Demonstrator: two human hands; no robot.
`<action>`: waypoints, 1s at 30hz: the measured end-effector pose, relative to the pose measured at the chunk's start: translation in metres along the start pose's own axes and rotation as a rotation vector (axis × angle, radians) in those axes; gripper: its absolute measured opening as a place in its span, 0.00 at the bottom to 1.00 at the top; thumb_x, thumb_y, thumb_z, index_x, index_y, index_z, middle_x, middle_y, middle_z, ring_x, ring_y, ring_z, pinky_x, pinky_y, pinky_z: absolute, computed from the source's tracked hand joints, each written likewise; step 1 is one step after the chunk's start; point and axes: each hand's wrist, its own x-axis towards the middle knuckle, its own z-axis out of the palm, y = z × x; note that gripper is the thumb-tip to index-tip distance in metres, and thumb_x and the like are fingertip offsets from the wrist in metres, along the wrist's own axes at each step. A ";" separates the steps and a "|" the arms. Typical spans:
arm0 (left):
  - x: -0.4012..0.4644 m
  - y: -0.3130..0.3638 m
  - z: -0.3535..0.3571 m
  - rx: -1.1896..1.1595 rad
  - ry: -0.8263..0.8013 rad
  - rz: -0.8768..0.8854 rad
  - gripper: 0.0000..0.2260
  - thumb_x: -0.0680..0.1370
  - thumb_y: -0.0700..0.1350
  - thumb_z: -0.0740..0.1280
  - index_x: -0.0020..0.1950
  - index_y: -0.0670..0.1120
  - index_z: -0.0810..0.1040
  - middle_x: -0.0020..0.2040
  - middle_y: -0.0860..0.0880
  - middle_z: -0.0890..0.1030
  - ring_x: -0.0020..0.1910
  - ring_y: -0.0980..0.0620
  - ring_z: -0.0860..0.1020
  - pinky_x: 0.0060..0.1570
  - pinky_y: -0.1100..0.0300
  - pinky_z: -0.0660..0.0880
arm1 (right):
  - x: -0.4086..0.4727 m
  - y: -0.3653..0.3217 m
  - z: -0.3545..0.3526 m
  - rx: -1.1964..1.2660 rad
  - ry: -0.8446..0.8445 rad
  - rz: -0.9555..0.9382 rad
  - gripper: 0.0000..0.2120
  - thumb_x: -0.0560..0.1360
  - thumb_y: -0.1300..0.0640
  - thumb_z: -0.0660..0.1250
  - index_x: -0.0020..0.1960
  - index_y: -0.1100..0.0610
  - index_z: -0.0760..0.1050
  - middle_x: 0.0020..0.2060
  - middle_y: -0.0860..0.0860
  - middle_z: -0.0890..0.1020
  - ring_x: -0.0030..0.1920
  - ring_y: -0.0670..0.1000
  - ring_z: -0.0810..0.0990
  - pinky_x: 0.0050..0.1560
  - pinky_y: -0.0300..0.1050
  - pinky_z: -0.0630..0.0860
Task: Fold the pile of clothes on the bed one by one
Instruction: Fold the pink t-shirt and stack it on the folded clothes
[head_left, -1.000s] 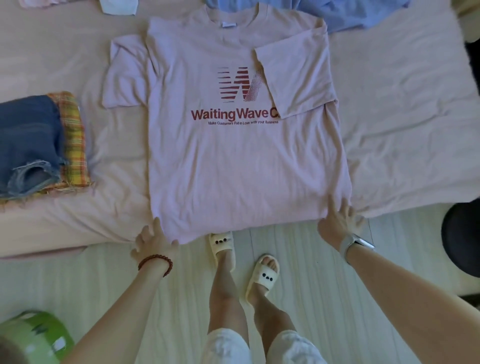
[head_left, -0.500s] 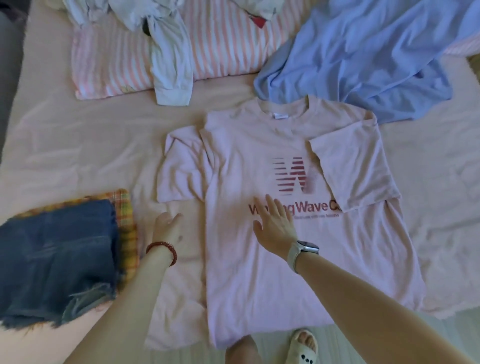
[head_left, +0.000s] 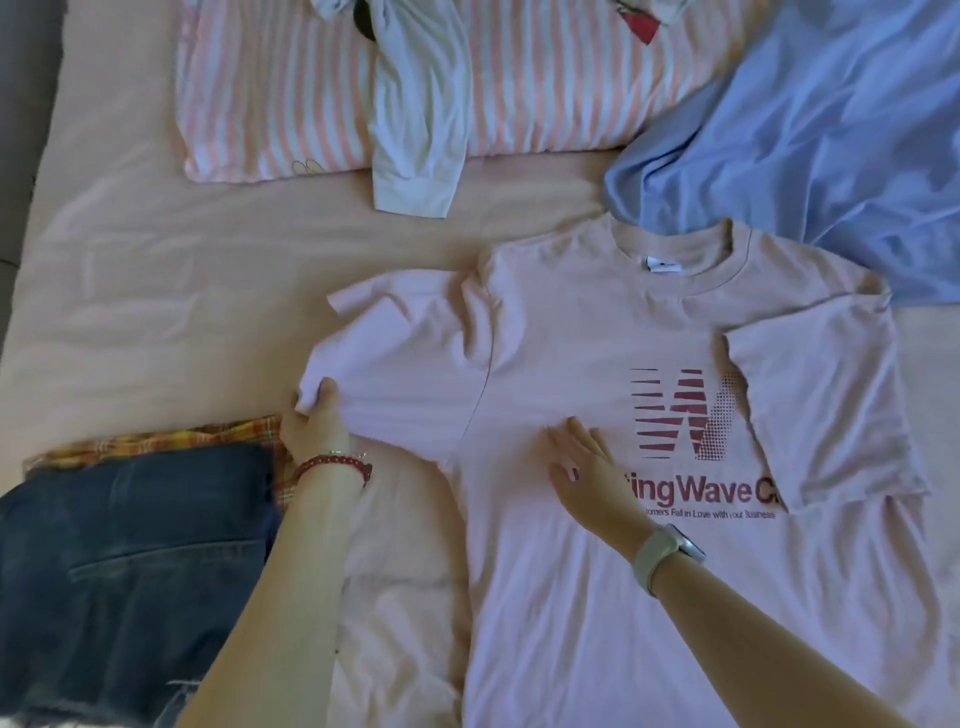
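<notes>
A pale pink T-shirt (head_left: 597, 597) lies face up on the bed (head_left: 130, 291), its collar toward the far side and its red printed logo showing across the chest; the sleeve on the right is already folded inward over the print, while the sleeve on the left is spread outward. The left hand (head_left: 314, 423), a red bead bracelet (head_left: 332, 463) at its wrist, has its grip clamped on the outer edge of that spread sleeve, fingers curled round the cloth; the right hand (head_left: 587, 467), with a pale watch (head_left: 667, 553) on its wrist, lies flat on the chest of the shirt just left of the logo, fingers straight and slightly spread, pressing the cloth down. To the left, near the bed's front edge, folded denim shorts (head_left: 124, 577) sit on top of a folded plaid garment (head_left: 156, 441), just beside the left wrist. Farther back lies a pink-and-white striped garment (head_left: 545, 78) with a white garment (head_left: 415, 119) draped across it; a crumpled light blue garment (head_left: 810, 135) lies at the far right, its edge touching the pink shirt's collar and shoulder.
</notes>
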 end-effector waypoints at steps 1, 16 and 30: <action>0.003 -0.004 0.000 0.051 0.016 -0.027 0.07 0.77 0.45 0.61 0.49 0.44 0.75 0.49 0.44 0.78 0.48 0.46 0.74 0.47 0.55 0.71 | 0.003 -0.004 -0.003 0.009 0.042 0.007 0.17 0.78 0.61 0.57 0.66 0.59 0.70 0.70 0.53 0.66 0.70 0.56 0.62 0.68 0.51 0.61; -0.099 -0.049 0.034 1.120 -1.183 1.191 0.13 0.78 0.48 0.61 0.60 0.50 0.76 0.58 0.52 0.79 0.57 0.51 0.75 0.61 0.57 0.67 | 0.003 0.002 -0.088 1.379 0.303 0.516 0.14 0.81 0.47 0.54 0.52 0.55 0.72 0.44 0.52 0.77 0.41 0.49 0.76 0.40 0.44 0.73; -0.063 0.027 0.125 1.197 -0.688 1.392 0.32 0.76 0.54 0.64 0.76 0.54 0.53 0.77 0.50 0.50 0.74 0.41 0.49 0.69 0.45 0.54 | -0.007 0.022 -0.032 0.893 0.292 0.566 0.07 0.76 0.64 0.55 0.43 0.59 0.70 0.33 0.54 0.71 0.35 0.53 0.70 0.38 0.47 0.70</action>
